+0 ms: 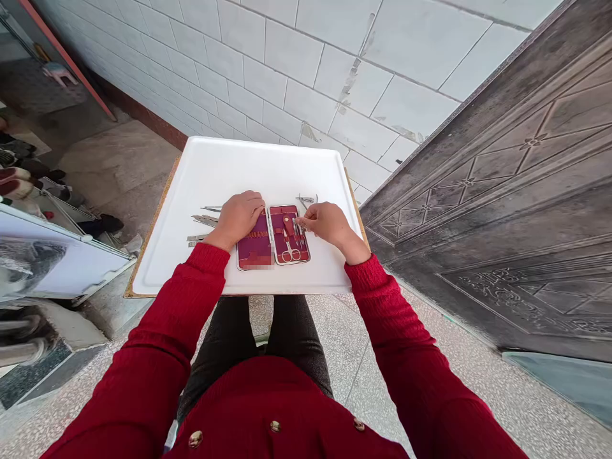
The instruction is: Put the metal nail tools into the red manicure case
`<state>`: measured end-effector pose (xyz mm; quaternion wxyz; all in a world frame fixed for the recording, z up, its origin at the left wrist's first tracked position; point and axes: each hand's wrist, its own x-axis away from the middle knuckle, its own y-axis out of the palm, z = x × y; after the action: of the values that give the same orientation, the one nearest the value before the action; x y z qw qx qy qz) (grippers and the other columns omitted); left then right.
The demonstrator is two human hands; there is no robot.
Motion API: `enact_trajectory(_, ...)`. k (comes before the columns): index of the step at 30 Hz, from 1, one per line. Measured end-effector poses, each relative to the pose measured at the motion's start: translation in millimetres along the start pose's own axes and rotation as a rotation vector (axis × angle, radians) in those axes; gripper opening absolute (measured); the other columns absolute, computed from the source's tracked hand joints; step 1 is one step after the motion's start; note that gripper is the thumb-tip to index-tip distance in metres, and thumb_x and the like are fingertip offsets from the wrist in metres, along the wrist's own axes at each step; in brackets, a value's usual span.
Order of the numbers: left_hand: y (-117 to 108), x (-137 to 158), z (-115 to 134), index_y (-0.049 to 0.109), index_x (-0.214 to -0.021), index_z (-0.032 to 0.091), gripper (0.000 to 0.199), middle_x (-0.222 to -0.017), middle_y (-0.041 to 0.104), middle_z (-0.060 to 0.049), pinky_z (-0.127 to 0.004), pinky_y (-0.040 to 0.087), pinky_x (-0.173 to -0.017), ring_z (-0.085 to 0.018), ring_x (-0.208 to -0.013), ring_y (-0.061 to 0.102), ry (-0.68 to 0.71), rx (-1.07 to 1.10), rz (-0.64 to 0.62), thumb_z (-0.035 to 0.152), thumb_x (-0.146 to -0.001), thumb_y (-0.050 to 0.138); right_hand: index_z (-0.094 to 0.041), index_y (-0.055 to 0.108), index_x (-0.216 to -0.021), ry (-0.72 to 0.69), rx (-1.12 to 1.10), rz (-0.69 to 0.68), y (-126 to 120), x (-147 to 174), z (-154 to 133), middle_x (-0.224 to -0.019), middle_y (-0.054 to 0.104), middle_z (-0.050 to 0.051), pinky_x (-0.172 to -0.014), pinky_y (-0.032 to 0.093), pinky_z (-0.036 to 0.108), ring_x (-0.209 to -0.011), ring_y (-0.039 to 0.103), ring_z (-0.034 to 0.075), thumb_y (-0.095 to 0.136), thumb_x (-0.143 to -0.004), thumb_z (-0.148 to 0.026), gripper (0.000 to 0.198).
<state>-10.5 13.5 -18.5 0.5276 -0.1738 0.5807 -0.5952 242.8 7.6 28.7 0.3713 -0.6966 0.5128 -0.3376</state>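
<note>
An open manicure case (254, 256) with a dark red lining lies on a white tabletop. My left hand (240, 218) lies over the upper left edge of the case, its fingers curled down onto it. My right hand (328, 224) is at the case's right half, thumb and forefinger pinched on a slim metal manicure tool (301, 237) among others in the loops. Small scissors (291, 255) sit in that half, handles toward me, under a red strap. Just beyond my right hand is a nail clipper-like metal tool (307, 199), partly covered by the hand.
Several metal tools (205, 220) lie left of the case, partly behind my left hand. The white tabletop (176, 255) has a raised rim and rests on a brown board. A tiled wall (287, 64) stands behind it, a dark carved door (502, 159) at right, a white shelf (62, 255) at left.
</note>
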Motion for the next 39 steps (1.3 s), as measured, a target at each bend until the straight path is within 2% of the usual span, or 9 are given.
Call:
enact_trajectory(4, 0.2, 0.3, 1.1, 0.075, -0.093, 0.021, 0.031, -0.111, 0.077, -0.009, -0.042, 0.054, -0.084, -0.027, -0.102, 0.068, 0.006, 0.001, -0.014, 0.019, -0.102, 0.045, -0.021, 0.063, -0.061, 0.018, 0.032, -0.017, 4.4, -1.0, -8.2, -0.063, 0.068, 0.002, -0.064, 0.040, 0.031, -0.065, 0.061, 0.018, 0.065, -0.086, -0.022, 0.026)
enact_trajectory(10, 0.9, -0.1, -0.1, 0.075, -0.091, 0.021, 0.032, -0.110, 0.076, -0.009, -0.041, 0.053, -0.083, -0.027, -0.102, 0.068, 0.012, -0.004, -0.008, 0.019, -0.102, 0.045, -0.020, 0.066, -0.064, 0.011, -0.023, 0.035, 6.3, -4.5, -12.0, -0.062, 0.068, 0.000, -0.063, 0.041, 0.029, -0.064, 0.062, 0.017, 0.062, -0.082, -0.018, 0.019)
enact_trajectory(17, 2.2, -0.4, -2.2, 0.076, -0.092, 0.022, 0.037, -0.105, 0.076, -0.008, -0.040, 0.052, -0.081, -0.026, -0.101, 0.067, 0.056, -0.013, -0.002, 0.019, -0.103, 0.041, -0.021, 0.063, -0.063, -0.007, -0.131, 0.059, 10.9, -9.9, -5.7, -0.062, 0.066, -0.001, -0.068, 0.045, 0.028, -0.065, 0.063, 0.016, 0.060, -0.082, -0.017, 0.020)
enact_trajectory(26, 4.1, -1.1, -3.3, 0.077, -0.096, 0.021, 0.039, -0.110, 0.078, -0.007, -0.039, 0.054, -0.085, -0.025, -0.103, 0.068, 0.079, 0.024, 0.012, 0.020, -0.105, 0.040, -0.021, 0.059, -0.064, -0.046, -0.240, 0.079, 15.9, -15.6, 3.3, -0.062, 0.064, -0.003, -0.070, 0.047, 0.027, -0.065, 0.060, 0.015, 0.057, -0.081, -0.021, 0.017)
enact_trajectory(35, 3.6, -0.7, -1.3, 0.077, -0.096, 0.021, 0.037, -0.112, 0.078, -0.006, -0.040, 0.054, -0.085, -0.025, -0.105, 0.069, 0.082, 0.023, 0.001, 0.019, -0.105, 0.041, -0.021, 0.058, -0.066, -0.057, -0.245, 0.061, 20.4, -18.4, 8.7, -0.064, 0.063, -0.003, -0.067, 0.043, 0.027, -0.063, 0.057, 0.014, 0.058, -0.084, -0.023, 0.018)
enact_trajectory(39, 2.7, -0.2, -0.4, 0.076, -0.097, 0.021, 0.037, -0.111, 0.078, -0.006, -0.040, 0.054, -0.084, -0.025, -0.103, 0.068, 0.079, 0.018, -0.003, 0.018, -0.104, 0.041, -0.020, 0.067, -0.079, -0.041, -0.148, 0.147, 17.6, -11.2, 5.6, -0.073, 0.070, -0.001, -0.065, 0.040, 0.027, -0.067, 0.060, 0.016, 0.064, -0.087, -0.027, 0.010)
